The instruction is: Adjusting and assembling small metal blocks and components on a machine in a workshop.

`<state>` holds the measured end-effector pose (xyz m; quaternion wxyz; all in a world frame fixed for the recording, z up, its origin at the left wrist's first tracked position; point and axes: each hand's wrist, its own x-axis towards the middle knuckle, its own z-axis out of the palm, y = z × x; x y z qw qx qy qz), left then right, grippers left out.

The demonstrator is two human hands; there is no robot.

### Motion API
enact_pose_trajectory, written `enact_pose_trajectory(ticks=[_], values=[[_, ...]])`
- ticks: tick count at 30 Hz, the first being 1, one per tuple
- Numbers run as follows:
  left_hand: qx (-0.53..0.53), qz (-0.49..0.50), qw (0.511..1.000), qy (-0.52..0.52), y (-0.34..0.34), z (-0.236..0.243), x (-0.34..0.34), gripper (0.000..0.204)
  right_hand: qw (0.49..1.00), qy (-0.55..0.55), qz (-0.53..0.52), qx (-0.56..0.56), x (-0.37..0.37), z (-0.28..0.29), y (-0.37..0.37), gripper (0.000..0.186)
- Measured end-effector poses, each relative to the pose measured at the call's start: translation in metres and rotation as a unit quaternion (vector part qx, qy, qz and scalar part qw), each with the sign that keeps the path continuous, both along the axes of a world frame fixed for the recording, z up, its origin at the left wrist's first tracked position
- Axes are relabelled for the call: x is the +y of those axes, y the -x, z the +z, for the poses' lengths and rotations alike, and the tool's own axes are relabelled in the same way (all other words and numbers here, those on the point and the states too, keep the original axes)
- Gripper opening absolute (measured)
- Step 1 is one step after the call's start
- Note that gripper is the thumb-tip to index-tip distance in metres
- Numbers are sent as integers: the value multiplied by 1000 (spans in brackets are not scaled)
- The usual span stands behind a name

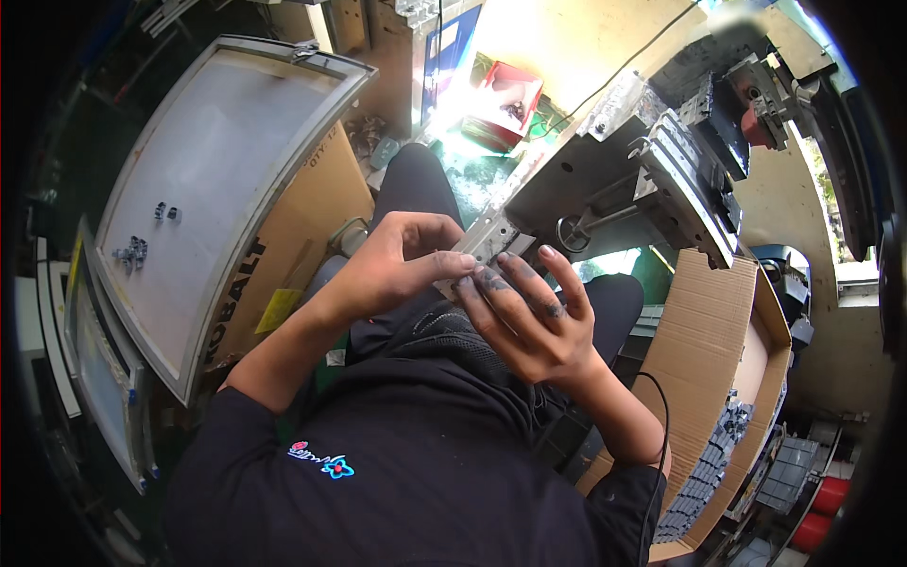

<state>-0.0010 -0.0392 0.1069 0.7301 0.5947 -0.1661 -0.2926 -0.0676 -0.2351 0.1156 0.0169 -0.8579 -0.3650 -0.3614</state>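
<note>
My left hand (402, 265) is at the near end of a light grey metal block (488, 236) with holes in it. Its thumb and forefinger are closed in a pinch against the near end, and what they grip, if anything, is hidden. My right hand (534, 326) is just to the right, its fingers stretched and spread, with dark smudges on them. Its leftmost fingertips come close to the left fingertips at the block. The block sits at the front of a machine with a dark metal side (576, 184) and a small handwheel (572, 233).
A framed white panel (222, 142) with small dark metal parts (132, 253) lies on a cardboard box (316, 203) at left. A red box (505, 104) stands beyond the block. At right is an open carton (694, 350) with rows of grey parts (704, 472). Metal machine parts (694, 180) project at upper right.
</note>
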Motion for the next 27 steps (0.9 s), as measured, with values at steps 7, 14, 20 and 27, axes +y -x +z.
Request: enact_pose_trajectory(ticks=[7,14,20,27], values=[[-13,-10,1000,-20,2,0,4,26,947,-257,-12,194,-9,15,-11,37],[-73,-56,994,-61,2,0,9,25,683,-487,-4,544,-22,11,-17,25],[-70,-77,993,-60,2,-3,12,25,632,-477,17,610,-17,1,-16,22],[-87,-94,989,-73,2,-5,15,27,601,-511,24,614,-7,-2,-12,21]])
